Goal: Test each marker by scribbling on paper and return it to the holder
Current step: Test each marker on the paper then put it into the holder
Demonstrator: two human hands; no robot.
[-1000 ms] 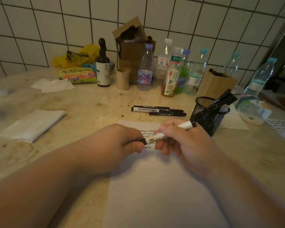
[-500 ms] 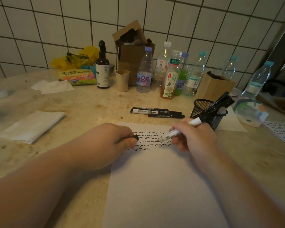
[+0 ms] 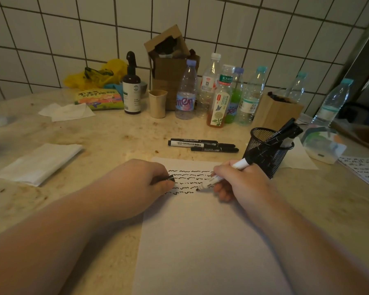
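Observation:
A white sheet of paper lies on the counter with several black wavy scribble lines near its top. My right hand grips a white-bodied marker, its black tip touching the paper at the lowest scribble line. My left hand rests on the paper's left edge, closed around the marker's black cap. Three capped markers lie side by side beyond the paper. A black mesh holder stands to the right with several markers in it.
Plastic bottles, a dark spray bottle, a paper cup, cardboard boxes and a snack bag line the tiled wall. Folded tissues lie left. Another scribbled sheet and a plastic container sit right.
My hands pulled the cap off the marker and parted. My right hand lowered the uncapped tip to the paper and moved down to the lowest scribble line; my left hand kept the cap.

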